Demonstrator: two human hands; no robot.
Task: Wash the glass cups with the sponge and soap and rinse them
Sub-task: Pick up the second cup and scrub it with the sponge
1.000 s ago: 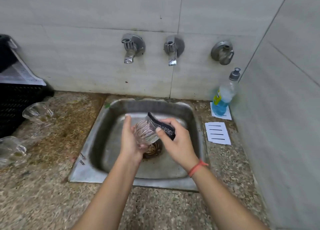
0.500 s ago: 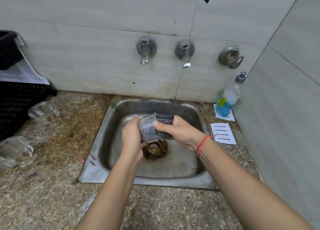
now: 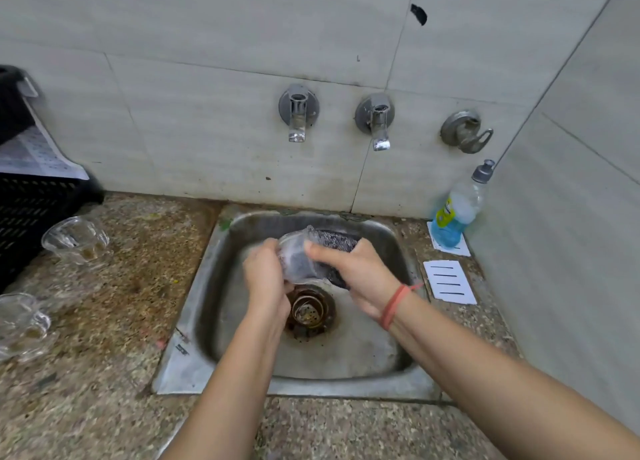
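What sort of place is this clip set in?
Probably a plain kitchen wash area: a steel sink set in a speckled stone counter, metal wall taps, a clear bottle of blue soap.

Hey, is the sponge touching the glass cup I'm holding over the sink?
Touching. The head view shows the sponge pressed against the glass cup, dark through its clear wall, no gap.

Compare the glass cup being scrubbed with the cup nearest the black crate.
The scrubbed cup is held over the sink by the left hand; the crate-side cup lies on the counter. The sponge presses the scrubbed cup; the crate-side cup is untouched. Both are clear glass.
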